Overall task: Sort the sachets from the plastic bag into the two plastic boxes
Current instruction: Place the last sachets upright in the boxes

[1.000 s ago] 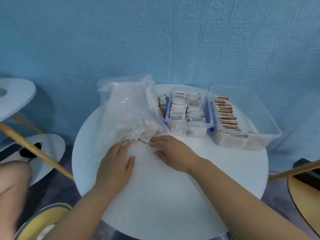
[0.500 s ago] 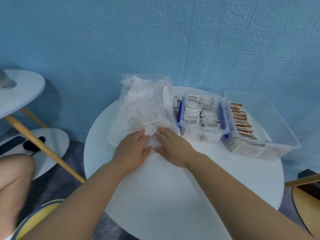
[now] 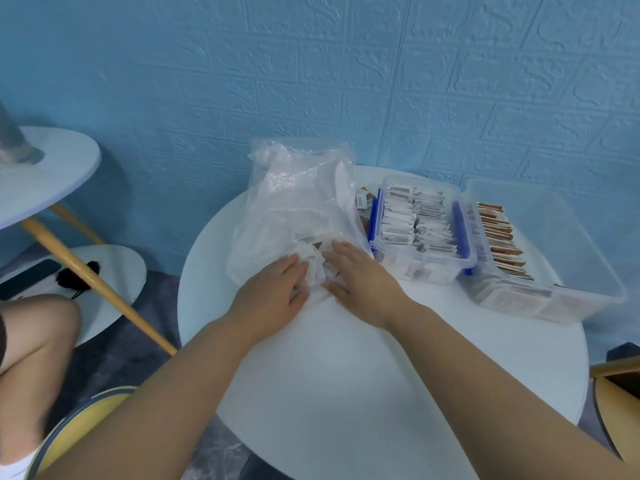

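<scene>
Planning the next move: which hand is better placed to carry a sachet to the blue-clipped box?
Probably right: the right hand lies nearer the blue-clipped box; the left hand is farther away, across the sachets.

Domestic-looking sitting corner rather than a fitted workplace. The wall is clad in blue panels embossed with a brick pattern. The furniture is small and light: a round white table, a second round table at left on slanted wooden legs with a lower shelf, and a yellow-edged seat. The floor is dark and marbled. A household-type plastic box with blue clips stands on the white table.
</scene>
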